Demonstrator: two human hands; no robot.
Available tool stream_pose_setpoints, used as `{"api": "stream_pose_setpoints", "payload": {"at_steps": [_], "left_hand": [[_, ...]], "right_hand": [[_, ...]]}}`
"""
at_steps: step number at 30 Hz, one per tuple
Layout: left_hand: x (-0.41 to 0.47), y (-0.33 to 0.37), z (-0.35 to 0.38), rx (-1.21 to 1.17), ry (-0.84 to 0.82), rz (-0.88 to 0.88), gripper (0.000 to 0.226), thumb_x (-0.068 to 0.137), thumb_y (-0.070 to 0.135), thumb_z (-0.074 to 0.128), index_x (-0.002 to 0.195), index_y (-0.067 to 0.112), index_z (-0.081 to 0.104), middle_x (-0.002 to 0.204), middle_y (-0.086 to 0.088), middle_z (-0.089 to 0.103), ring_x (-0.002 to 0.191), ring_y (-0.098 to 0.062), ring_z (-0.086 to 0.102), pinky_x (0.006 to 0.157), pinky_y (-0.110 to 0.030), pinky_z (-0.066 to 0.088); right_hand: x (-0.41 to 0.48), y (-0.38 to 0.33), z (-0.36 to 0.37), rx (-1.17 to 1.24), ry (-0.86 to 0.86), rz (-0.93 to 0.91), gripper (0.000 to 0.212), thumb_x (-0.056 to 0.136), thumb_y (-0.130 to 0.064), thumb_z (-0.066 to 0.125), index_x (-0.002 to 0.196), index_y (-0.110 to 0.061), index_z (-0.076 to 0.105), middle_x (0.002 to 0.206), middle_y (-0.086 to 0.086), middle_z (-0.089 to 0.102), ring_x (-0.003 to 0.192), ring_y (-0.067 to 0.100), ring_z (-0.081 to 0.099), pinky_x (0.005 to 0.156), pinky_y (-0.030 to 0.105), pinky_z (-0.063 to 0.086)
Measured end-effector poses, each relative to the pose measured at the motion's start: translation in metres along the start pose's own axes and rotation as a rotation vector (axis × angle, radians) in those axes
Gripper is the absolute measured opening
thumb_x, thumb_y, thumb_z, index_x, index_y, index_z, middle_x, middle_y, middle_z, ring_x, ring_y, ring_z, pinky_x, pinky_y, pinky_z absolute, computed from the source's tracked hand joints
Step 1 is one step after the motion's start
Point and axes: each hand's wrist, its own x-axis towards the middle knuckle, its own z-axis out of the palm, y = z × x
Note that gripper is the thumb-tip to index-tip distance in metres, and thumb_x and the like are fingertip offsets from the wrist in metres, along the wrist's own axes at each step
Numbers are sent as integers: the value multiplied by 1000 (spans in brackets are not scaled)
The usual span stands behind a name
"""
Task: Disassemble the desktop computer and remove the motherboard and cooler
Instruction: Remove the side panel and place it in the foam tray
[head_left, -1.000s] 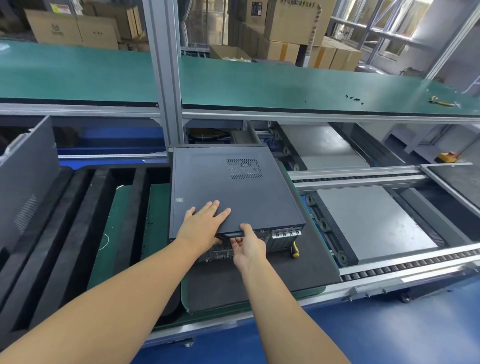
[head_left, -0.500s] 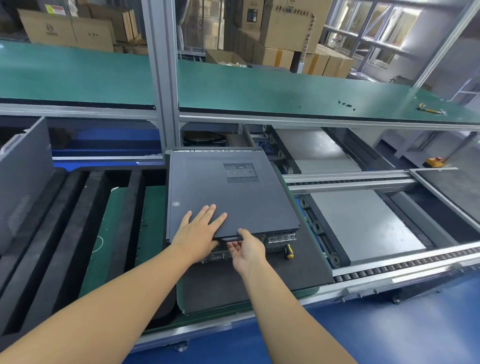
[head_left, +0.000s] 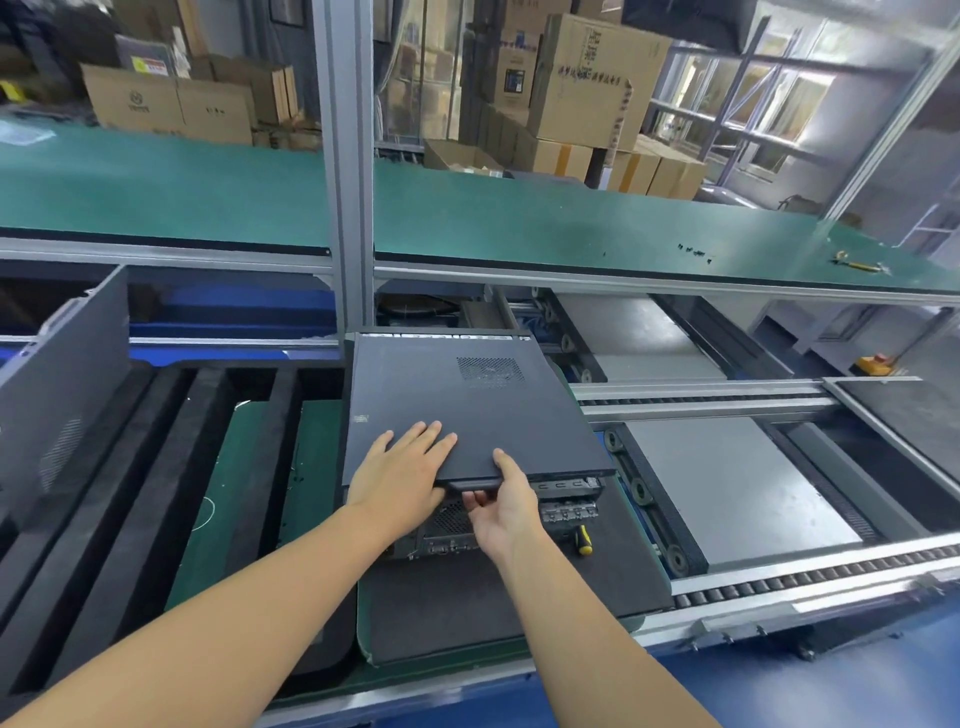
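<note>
At the near edge of the computer (head_left: 447, 530), my left hand (head_left: 402, 470) lies palm down on the top cover (head_left: 467, 410), fingers straight and slightly spread. Right hand (head_left: 501, 506) sits just beside it: thumb on top of the cover's lip, fingers curled under the dark pull tab at that edge, so I log it as gripping the cover. Hands close together; I cannot tell whether they touch.

Computer lies flat on a dark mat (head_left: 519, 613), back end toward me. Cover is on, its near edge overhanging the back panel; a mesh patch and a row of ports (head_left: 569, 513) show below it. Vent grille (head_left: 491, 370) toward the cover's far right. Insides hidden from me.

Screwdriver (head_left: 584, 540), yellow-and-black handle, lies on the mat just beside the computer's near right corner.

Left of the mat: black foam strips (head_left: 130, 493), then a grey panel (head_left: 57, 395) standing tilted at the far left. Right of the mat: roller conveyor (head_left: 831, 571).

Above and behind: long green shelf (head_left: 519, 218), a few small dark screws (head_left: 693, 253) and a yellow tool (head_left: 857, 265) lying well off to the right. Cardboard boxes (head_left: 587, 83) stacked beyond the shelf.
</note>
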Motion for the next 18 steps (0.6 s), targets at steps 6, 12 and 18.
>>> {"api": "stream_pose_setpoints", "payload": {"at_steps": [6, 12, 18], "left_hand": [[3, -7, -14, -26, -25, 2, 78, 95, 37, 55, 158, 27, 10, 166, 7, 8, 152, -11, 7, 122, -39, 11], [19, -11, -41, 119, 53, -82, 67, 94, 30, 55, 153, 27, 25, 163, 3, 24, 145, -19, 30, 111, -36, 31], [26, -23, -59, -108, -207, -122, 88, 81, 55, 44, 157, 33, 6, 166, 10, 2, 152, -16, 7, 120, -48, 13]], "right_hand": [[-1, -13, 12, -34, -47, -15, 15, 91, -16, 69, 104, -12, 63, 95, 11, 72, 82, 26, 68, 56, 30, 53], [-6, -31, 29, 72, -157, -25, 15, 94, -5, 62, 109, -4, 61, 106, 19, 69, 92, 33, 67, 66, 40, 58], [-3, -41, 40, 29, -179, -95, 10, 91, 0, 63, 100, -5, 64, 90, 12, 73, 75, 24, 71, 58, 33, 56]]}}
